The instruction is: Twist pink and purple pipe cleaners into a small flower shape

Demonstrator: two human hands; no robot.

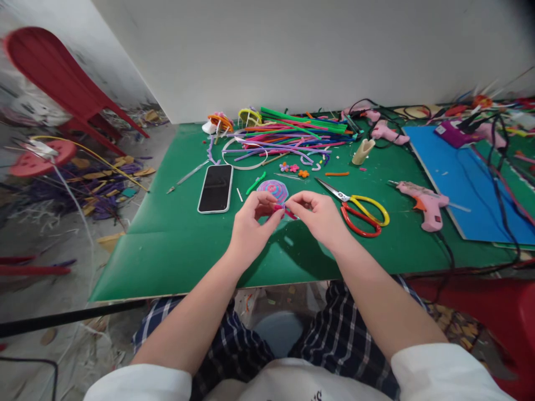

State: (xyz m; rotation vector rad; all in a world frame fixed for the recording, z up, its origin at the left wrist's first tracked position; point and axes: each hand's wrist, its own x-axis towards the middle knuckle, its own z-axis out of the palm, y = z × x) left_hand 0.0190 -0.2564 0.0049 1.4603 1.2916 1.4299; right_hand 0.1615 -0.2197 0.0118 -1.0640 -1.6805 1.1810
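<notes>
Between my fingertips, above the green table, is a small pink pipe cleaner piece with a bit of purple at its end. My left hand pinches its left side. From the right, my right hand is closed at the other end, its fingers partly covering the piece. Just beyond both hands lies a pink, blue and purple coiled disc. Small flowers in purple, pink and orange lie farther back. Scissors with red and yellow handles rest beside my right hand.
A phone lies left of my hands. Pipe cleaners are heaped at the back, near a clear hoop. A pink glue gun trails its cord on the right, by a blue board. Red chairs flank the table.
</notes>
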